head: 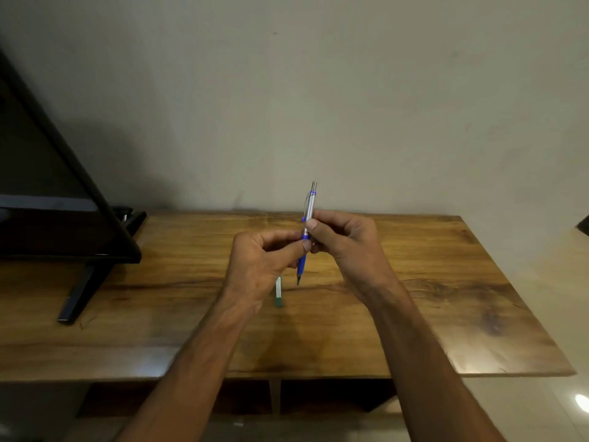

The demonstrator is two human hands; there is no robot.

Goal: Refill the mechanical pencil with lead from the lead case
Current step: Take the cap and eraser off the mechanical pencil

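Two bare forearms reach in from the near edge over a wood-grain counter (446,282). Left hand (258,266) and right hand (344,240) meet above the counter's middle, both gripping one mechanical pencil (306,231). Fingers of the left hand are curled in, thumb and forefinger pinched on the blue grip section; fingers of the right hand are closed around the silver barrel just above, thumbnail facing the camera. The pencil stands nearly upright, slightly tilted, its dark tip pointing down and held clear of the counter, its metal push-button end uppermost. Just beside the tip and partly hidden under the left hand lies the lead case (279,295), a slim pale stick with a green end, flat on the counter; whether it is open cannot be told. Farther left, a dark flat-screen monitor (47,173) stands on a black foot (79,295). Behind everything rises a plain grey wall (350,90).
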